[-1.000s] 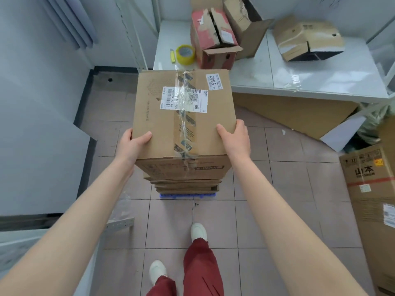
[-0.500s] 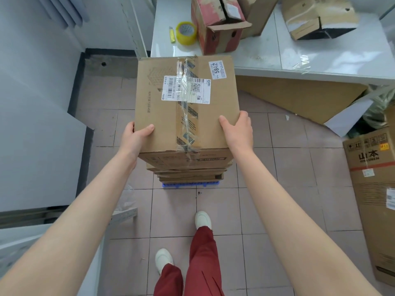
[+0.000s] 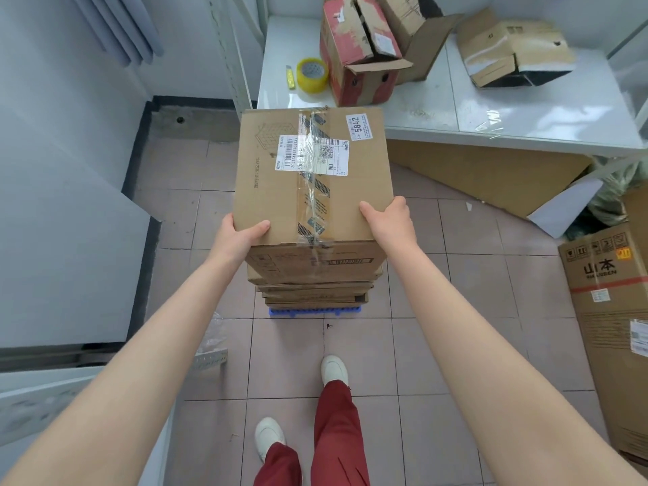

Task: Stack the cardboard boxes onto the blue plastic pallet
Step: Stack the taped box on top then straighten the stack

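Observation:
A taped brown cardboard box (image 3: pixel 273 191) with white shipping labels is held over a stack of cardboard boxes (image 3: pixel 315 292). My left hand (image 3: pixel 238 236) grips its near left corner, thumb on top. My right hand (image 3: pixel 389 219) grips its near right edge. The held box covers most of the stack from above; whether it rests on the stack I cannot tell. Under the stack, only the front edge of the blue plastic pallet (image 3: pixel 312 311) shows on the tiled floor.
A white table (image 3: pixel 438 114) behind the stack carries a red box (image 3: pixel 354 61), a torn box (image 3: pixel 515 47), a yellow tape roll (image 3: pixel 312 74) and a cutter. A large printed carton (image 3: pixel 610 310) stands at right. Flat cardboard leans under the table. My feet stand just behind the pallet.
The box has moved slightly forward and down over the stack, both hands holding it the same way. The view has shifted a little.

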